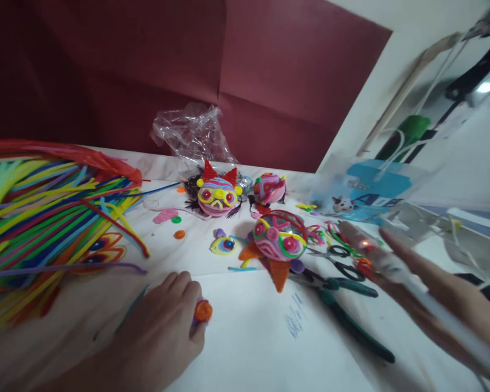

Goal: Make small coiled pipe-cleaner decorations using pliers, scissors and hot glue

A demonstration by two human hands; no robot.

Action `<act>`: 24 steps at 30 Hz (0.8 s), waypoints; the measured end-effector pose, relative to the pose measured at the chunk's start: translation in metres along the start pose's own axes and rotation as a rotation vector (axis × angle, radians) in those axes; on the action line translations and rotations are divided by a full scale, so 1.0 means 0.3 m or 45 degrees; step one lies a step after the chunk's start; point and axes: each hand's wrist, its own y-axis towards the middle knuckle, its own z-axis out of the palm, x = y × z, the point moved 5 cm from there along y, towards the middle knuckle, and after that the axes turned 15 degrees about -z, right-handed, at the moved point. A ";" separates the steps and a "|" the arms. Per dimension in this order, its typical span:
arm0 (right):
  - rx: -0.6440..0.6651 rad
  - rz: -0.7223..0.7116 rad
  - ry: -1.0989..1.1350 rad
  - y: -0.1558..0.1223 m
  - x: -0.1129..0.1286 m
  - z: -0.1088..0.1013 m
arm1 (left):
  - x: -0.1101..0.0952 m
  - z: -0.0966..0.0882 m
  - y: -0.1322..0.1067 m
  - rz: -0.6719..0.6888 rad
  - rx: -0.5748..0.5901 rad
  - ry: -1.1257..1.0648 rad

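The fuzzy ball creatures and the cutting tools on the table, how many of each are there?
Fuzzy ball creatures: 3, one with red ears, one behind, one in front
Scissors: 1
Green-handled pliers: 1
Total: 5

Left hand (pixel 163 326) rests palm-down on the white bench (pixel 253 337), fingers (pixel 188 291) curled on a small orange coil (pixel 203 311) with a purple bit beside it. Right hand (pixel 428 296) is blurred, flat and open, above the bench near black-handled scissors (pixel 341 260) and green-handled pliers (pixel 343 310).

Between the hands: a round pipe-cleaner figure (pixel 281 235) with orange cones. Behind it, a red-horned figure (pixel 217 195) and a pink one (pixel 269 188). Loose pipe cleaners (pixel 44 218) lie in a heap at left. A crumpled clear bag (pixel 191 133) sits at the back.
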 end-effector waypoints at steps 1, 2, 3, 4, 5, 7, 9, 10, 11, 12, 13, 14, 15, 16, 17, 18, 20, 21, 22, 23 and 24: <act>0.025 -0.057 -0.054 0.008 -0.002 0.012 | 0.002 -0.001 -0.002 -0.008 -0.004 -0.002; 0.056 -0.108 -0.102 0.012 -0.007 0.029 | 0.004 -0.001 -0.003 -0.011 -0.003 -0.002; 0.087 -0.146 -0.139 0.013 -0.013 0.050 | 0.005 -0.001 -0.005 -0.009 -0.008 0.002; 0.114 -0.163 -0.155 0.011 -0.023 0.072 | 0.005 -0.001 -0.005 -0.007 -0.010 0.008; 0.135 -0.162 -0.149 0.007 -0.035 0.094 | 0.005 -0.001 -0.005 -0.002 -0.012 0.014; 0.182 -0.159 -0.130 0.000 -0.057 0.138 | 0.002 -0.001 -0.002 0.014 -0.025 0.014; 0.206 -0.137 -0.113 -0.005 -0.074 0.169 | -0.001 0.001 0.003 0.027 -0.042 0.009; 0.211 -0.123 -0.106 -0.005 -0.080 0.179 | -0.002 0.003 0.006 0.030 -0.047 0.010; 0.213 -0.111 -0.097 -0.004 -0.084 0.186 | -0.002 0.005 0.009 0.033 -0.054 0.009; 0.215 -0.102 -0.086 -0.002 -0.085 0.191 | -0.003 0.008 0.011 0.035 -0.053 0.008; 0.215 -0.096 -0.074 0.001 -0.084 0.194 | -0.002 0.011 0.014 0.033 -0.057 0.006; 0.217 -0.095 -0.056 0.004 -0.081 0.196 | -0.001 0.014 0.015 0.033 -0.051 -0.003; 0.220 -0.098 -0.037 0.007 -0.076 0.196 | 0.001 0.018 0.016 0.037 -0.051 -0.011; 0.224 -0.102 -0.016 0.011 -0.070 0.196 | 0.003 0.021 0.017 0.035 -0.056 -0.020; 0.231 -0.108 0.005 0.014 -0.063 0.194 | 0.006 0.024 0.018 0.035 -0.059 -0.028; 0.239 -0.115 0.023 0.016 -0.054 0.192 | 0.009 0.025 0.018 0.034 -0.078 -0.033; 0.257 -0.126 0.051 0.021 -0.034 0.184 | 0.013 0.030 0.018 0.047 -0.095 -0.033; 0.268 -0.130 0.062 0.023 -0.022 0.179 | 0.013 0.032 0.017 0.064 -0.112 -0.039; 0.279 -0.133 0.075 0.025 -0.009 0.173 | 0.015 0.036 0.017 0.076 -0.113 -0.046; 0.291 -0.136 0.089 0.026 0.005 0.166 | 0.017 0.041 0.017 0.084 -0.112 -0.053; 0.303 -0.141 0.106 0.028 0.020 0.159 | 0.020 0.045 0.017 0.088 -0.127 -0.058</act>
